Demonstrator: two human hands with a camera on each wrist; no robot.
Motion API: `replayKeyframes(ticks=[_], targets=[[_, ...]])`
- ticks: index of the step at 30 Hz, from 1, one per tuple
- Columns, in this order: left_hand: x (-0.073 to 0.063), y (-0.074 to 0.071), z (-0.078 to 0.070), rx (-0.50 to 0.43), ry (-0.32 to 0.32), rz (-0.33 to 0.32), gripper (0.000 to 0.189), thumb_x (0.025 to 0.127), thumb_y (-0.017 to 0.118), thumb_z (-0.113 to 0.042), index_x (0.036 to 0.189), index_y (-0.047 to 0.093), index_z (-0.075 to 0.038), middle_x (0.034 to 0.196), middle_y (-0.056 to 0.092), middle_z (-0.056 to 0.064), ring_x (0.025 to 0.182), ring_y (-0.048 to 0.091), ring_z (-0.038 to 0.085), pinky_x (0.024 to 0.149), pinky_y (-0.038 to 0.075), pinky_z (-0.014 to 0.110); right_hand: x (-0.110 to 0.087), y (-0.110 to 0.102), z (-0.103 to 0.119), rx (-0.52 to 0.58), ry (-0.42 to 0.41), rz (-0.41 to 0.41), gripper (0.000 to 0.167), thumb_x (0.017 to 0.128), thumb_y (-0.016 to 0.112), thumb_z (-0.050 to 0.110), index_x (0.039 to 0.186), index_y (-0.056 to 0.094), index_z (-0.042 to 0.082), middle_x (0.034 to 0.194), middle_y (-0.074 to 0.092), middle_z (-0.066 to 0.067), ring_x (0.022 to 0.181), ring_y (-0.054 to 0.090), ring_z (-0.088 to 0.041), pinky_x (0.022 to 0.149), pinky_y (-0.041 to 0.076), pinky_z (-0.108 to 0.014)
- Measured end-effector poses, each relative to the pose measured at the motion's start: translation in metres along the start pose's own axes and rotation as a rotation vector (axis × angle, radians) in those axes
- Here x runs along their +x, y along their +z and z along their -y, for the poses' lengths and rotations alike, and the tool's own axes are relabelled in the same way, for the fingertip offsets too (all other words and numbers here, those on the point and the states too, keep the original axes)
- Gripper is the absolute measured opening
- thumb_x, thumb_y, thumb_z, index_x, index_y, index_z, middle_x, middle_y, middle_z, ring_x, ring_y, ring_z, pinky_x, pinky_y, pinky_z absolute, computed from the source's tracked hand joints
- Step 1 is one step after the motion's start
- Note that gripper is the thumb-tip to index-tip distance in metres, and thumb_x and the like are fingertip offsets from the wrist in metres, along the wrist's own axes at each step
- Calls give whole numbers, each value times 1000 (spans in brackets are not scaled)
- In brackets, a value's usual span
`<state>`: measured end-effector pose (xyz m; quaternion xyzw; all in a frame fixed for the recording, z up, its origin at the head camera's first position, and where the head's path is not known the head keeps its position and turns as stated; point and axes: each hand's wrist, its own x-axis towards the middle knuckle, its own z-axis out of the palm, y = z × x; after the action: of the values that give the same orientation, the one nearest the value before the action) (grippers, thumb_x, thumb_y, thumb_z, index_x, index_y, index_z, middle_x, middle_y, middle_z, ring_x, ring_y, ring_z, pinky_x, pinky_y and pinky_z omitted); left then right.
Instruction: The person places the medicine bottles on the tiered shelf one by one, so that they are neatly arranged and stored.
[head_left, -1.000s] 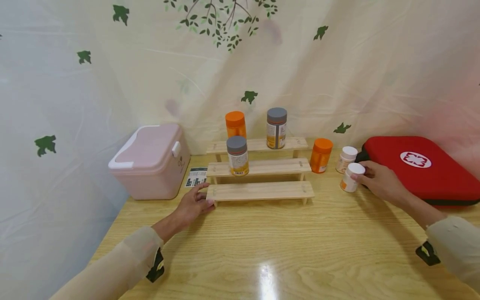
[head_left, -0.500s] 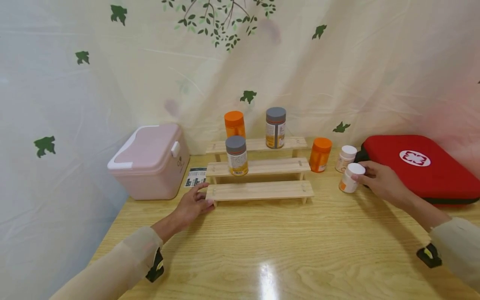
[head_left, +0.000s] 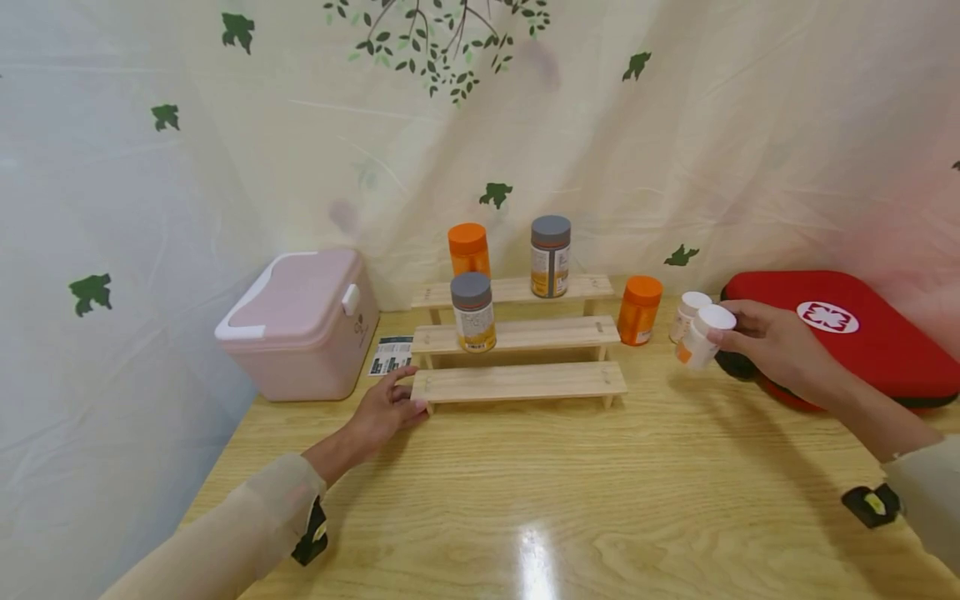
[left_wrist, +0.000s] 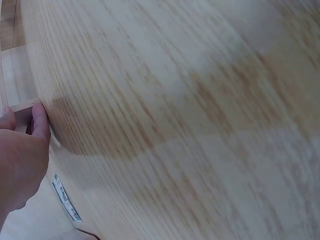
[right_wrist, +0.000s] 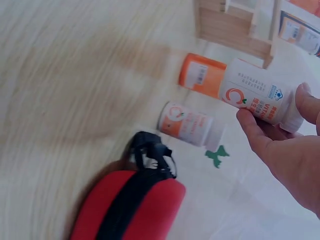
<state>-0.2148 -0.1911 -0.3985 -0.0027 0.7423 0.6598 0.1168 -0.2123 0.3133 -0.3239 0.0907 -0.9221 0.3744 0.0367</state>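
Observation:
My right hand [head_left: 780, 346] grips a white vitamin bottle [head_left: 701, 342] near its lid. The bottle hangs tilted above the table, and its orange-and-white label [right_wrist: 255, 92] faces the right wrist camera. Behind it a second white bottle [head_left: 684, 317] stands on the table, partly hidden. To the left of that is an orange bottle [head_left: 639, 312]. At the left end of the lowest step of a three-tier wooden rack [head_left: 517, 381], my left hand [head_left: 386, 410] holds the end between thumb and fingers. On the rack stand two grey-lidded jars [head_left: 474, 321] and an orange-lidded bottle [head_left: 468, 250].
A red first-aid case [head_left: 840, 333] lies at the right, close to my right hand. On the left sits a pink lidded box [head_left: 300, 325], with a printed card [head_left: 390, 354] between it and the rack. A patterned cloth [head_left: 420, 150] hangs behind the table.
My right hand has lifted the white vitamin bottle off the table and tilted it. My left hand stays at the rack's end.

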Motion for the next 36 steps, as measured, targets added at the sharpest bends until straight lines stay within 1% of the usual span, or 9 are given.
replayKeyframes(ticks=[8, 11, 13, 16, 18, 21, 23, 25, 36], targets=[[0, 0, -1, -2, 4, 4, 61, 95, 49, 12, 149, 25, -4, 121, 52, 27, 101, 62, 25, 95, 52, 42, 4, -2, 18, -21, 4, 22, 63, 93, 62, 38, 142, 42, 2, 131, 52, -25, 113, 52, -44, 78, 53, -16], [-1, 0, -1, -1, 5, 8, 61, 95, 49, 11, 149, 25, -4, 122, 52, 27, 102, 61, 26, 95, 52, 42, 8, -2, 27, -22, 13, 14, 64, 93, 61, 42, 141, 44, 3, 131, 52, -23, 114, 53, -42, 88, 56, -31], [-1, 0, -1, 1, 3, 8, 61, 95, 49, 11, 149, 25, -4, 121, 52, 27, 101, 61, 26, 95, 52, 42, 11, -1, 33, -8, 16, 20, 65, 93, 60, 43, 141, 43, 3, 133, 51, -23, 116, 52, -42, 94, 52, -47], [-1, 0, -2, 2, 0, 9, 61, 95, 49, 11, 149, 25, -4, 121, 52, 27, 101, 62, 25, 95, 52, 42, 16, 1, 41, 14, 5, 37, 66, 93, 60, 43, 143, 41, 3, 135, 50, -24, 116, 51, -42, 97, 45, -57], [-1, 0, -2, -1, -1, 7, 61, 95, 49, 11, 149, 26, -4, 121, 52, 27, 100, 62, 24, 95, 52, 42, 20, 3, 47, 28, -9, 51, 65, 94, 60, 41, 144, 41, 4, 135, 50, -23, 115, 52, -40, 96, 49, -54], [-1, 0, -3, 0, -3, 5, 61, 95, 49, 11, 149, 26, -4, 121, 53, 26, 99, 62, 23, 95, 52, 42, 26, 9, 54, 46, -45, 50, 58, 94, 62, 36, 141, 46, 6, 132, 55, -20, 109, 55, -35, 88, 55, -35], [-1, 0, -3, 3, -6, 1, 61, 95, 49, 11, 149, 26, -4, 121, 53, 26, 99, 62, 23, 94, 52, 41, 30, 14, 59, 68, -65, 50, 53, 93, 63, 33, 138, 50, 8, 129, 57, -17, 107, 56, -30, 82, 52, -21], [-1, 0, -3, 6, -9, -3, 60, 95, 49, 11, 149, 26, -4, 121, 53, 27, 100, 62, 24, 95, 52, 42, 35, 19, 64, 92, -93, 56, 48, 94, 63, 30, 135, 52, 8, 126, 59, -15, 106, 56, -28, 78, 50, -14], [0, 0, -2, 3, -17, -4, 60, 95, 49, 11, 148, 27, -5, 122, 52, 27, 100, 62, 24, 94, 52, 42, 63, 44, 84, 157, -167, 129, 41, 93, 64, 22, 130, 56, 4, 119, 61, -15, 102, 58, -27, 81, 53, -21]])
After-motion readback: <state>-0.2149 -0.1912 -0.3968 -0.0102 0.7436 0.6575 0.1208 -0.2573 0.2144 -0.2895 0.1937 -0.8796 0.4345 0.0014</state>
